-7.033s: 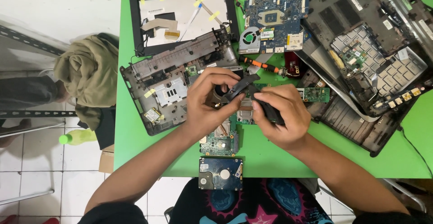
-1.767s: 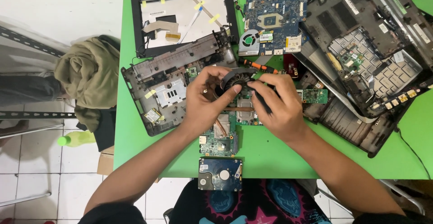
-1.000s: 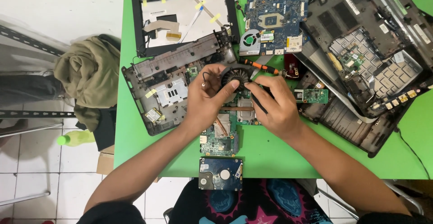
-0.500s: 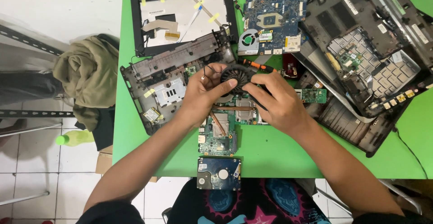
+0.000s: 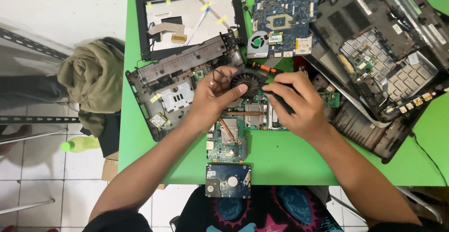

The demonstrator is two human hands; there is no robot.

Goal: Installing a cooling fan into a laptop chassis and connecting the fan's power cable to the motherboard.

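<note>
Now | left hand (image 5: 215, 99) fingers pinch black cooling fan (image 5: 246, 81) | right hand (image 5: 299, 103) fingers closed on dark tool (image 5: 280, 103) beside it.

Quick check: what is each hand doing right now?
Left hand: closed on the round black cooling fan, thumb on its hub.
Right hand: closed around a dark tool, tip at the fan.
</note>
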